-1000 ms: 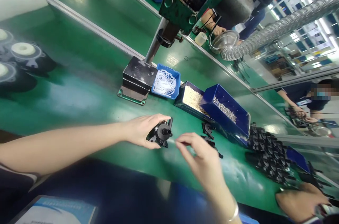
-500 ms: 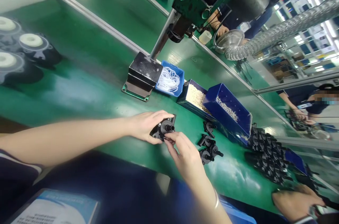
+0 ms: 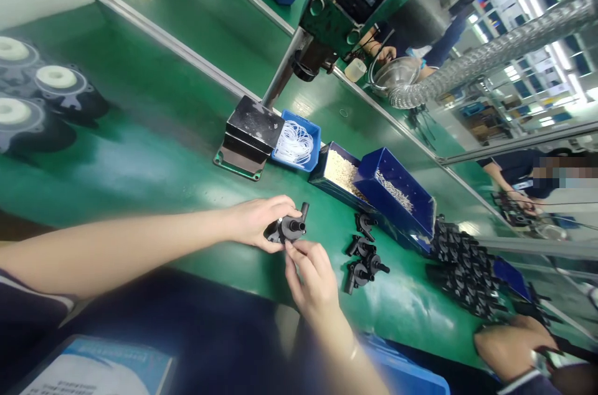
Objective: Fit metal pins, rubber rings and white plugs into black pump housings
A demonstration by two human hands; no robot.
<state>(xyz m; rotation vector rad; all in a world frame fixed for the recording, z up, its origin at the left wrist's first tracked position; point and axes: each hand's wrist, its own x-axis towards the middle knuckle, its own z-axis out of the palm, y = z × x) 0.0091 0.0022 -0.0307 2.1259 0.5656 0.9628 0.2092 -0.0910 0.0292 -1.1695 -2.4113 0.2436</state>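
Right hand: since the first picture the right hand has crossed from beside the housing to its lower edge; since the second it sits a little lower, baring more of the spout.
Right fingers: thumb and forefinger pinched together against that edge; whether a small piece is between them, I cannot tell.
Left hand: the left hand grasps the housing from its left side, as in both earlier pictures.
Housing: in the left hand, over the worktop, in front of the press base; contact with the worktop is hidden.
Meaning: the work now seems to centre on the housing's lower edge, one hand steadying, the other doing fine finger work.
Nearby: four loose housings lie to the right, apart from the hands, below the screw bin.
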